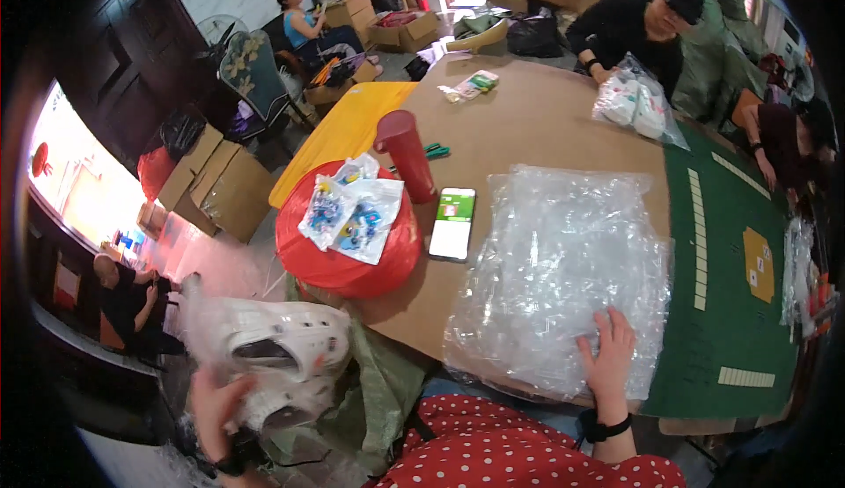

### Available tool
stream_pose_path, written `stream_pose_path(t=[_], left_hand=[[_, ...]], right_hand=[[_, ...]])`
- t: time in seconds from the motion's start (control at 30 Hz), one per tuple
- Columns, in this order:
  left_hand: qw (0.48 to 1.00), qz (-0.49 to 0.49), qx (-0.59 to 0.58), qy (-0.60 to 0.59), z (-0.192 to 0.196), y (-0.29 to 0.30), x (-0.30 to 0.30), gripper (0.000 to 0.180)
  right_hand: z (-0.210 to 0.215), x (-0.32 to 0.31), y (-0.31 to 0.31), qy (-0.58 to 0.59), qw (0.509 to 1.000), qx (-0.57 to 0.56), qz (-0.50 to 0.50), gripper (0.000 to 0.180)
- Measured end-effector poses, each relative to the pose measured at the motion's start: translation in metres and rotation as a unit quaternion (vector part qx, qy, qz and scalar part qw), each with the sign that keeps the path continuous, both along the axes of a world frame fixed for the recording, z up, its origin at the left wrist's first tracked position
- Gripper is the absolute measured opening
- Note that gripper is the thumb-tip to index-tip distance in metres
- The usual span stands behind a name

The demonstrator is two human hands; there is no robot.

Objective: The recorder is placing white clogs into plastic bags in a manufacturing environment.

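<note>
At the lower left, my left hand [216,404] is beside a pair of white clogs [290,343] in clear plastic. Its thumb stands apart from the fingers, which are partly smeared by motion, and no grip on the clogs shows. The clogs lie over the mouth of a green woven sack [383,382] by the table's edge; the plastic at their left end is blurred. My right hand [607,347] rests, fingers spread, on a flat stack of clear plastic bags [563,259] on the table.
A red round bundle [352,272] carries small packets of colourful bits [356,215]. Nearby are a red cup [407,154], a phone [452,224] and green-handled scissors [436,150]. Across the table a person [634,30] handles bagged white shoes [635,105]. A green mat [731,330] covers the right side.
</note>
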State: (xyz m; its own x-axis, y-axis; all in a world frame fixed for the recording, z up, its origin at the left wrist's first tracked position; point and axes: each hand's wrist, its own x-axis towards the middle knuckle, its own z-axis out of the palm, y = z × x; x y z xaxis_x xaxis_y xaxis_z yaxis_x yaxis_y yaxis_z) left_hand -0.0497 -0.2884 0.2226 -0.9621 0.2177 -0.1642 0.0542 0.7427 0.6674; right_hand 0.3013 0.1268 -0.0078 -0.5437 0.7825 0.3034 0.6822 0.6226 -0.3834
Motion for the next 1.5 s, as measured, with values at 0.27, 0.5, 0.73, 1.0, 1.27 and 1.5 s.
stream_pose_path(t=[0.27,0.5,0.73,1.0,1.27,1.5], left_hand=[[0.94,0.025,0.314,0.131,0.073,-0.043,0.039,0.062],[0.865,-0.185,0.446,-0.132,0.008,0.138,0.071,0.048],[0.775,-0.506,0.378,-0.017,-0.064,0.275,0.127,0.063],[0.633,-0.111,0.511,-0.571,-0.181,0.353,0.21,0.047],[0.681,-0.565,0.156,-0.439,-0.124,0.29,0.14,0.045],[0.864,-0.45,0.162,0.159,-0.144,0.318,0.098,0.062]], right_hand=[[-0.007,0.011,0.005,0.042,0.999,0.0,0.013,0.059],[0.019,0.016,-0.007,0.146,0.989,-0.011,0.026,0.063],[0.047,0.042,-0.017,0.267,0.944,-0.16,0.107,0.063],[0.072,0.027,0.012,0.345,0.822,-0.452,0.026,0.114],[0.051,0.062,0.033,0.265,0.901,-0.344,0.012,0.094],[0.068,0.043,0.021,0.299,0.893,-0.319,-0.102,0.084]])
